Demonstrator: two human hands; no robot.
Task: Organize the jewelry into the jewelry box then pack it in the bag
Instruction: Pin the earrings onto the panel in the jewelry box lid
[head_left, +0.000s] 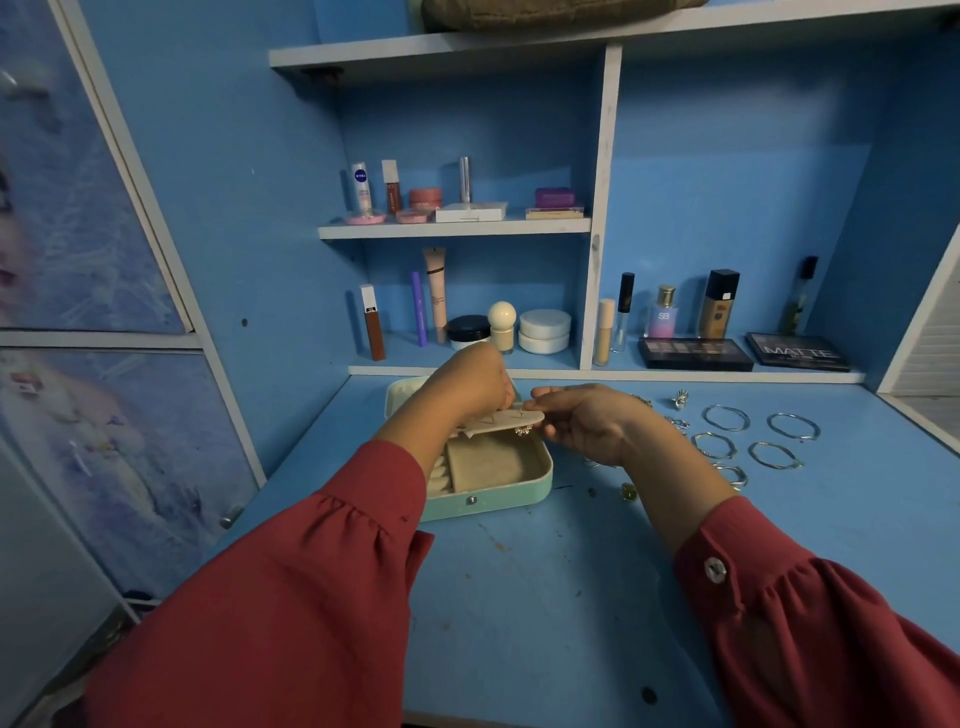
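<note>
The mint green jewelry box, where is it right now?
In the head view, the open mint green jewelry box sits on the blue desk left of centre, beneath both hands, with silver bangles lying to its right.

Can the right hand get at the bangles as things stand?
Probably not yet: the right hand holds the beige flap over the box. The bangles lie uncovered beside it.

Dim, bluish light fell from above; the matte blue laminate desk (519, 597) showed soft, faint shadows and no glare. Wide-angle distortion bowed the white-edged shelf frame (602, 208) outward, and the frosted patterned cabinet door (78, 208) at left smeared into blur.
</note>
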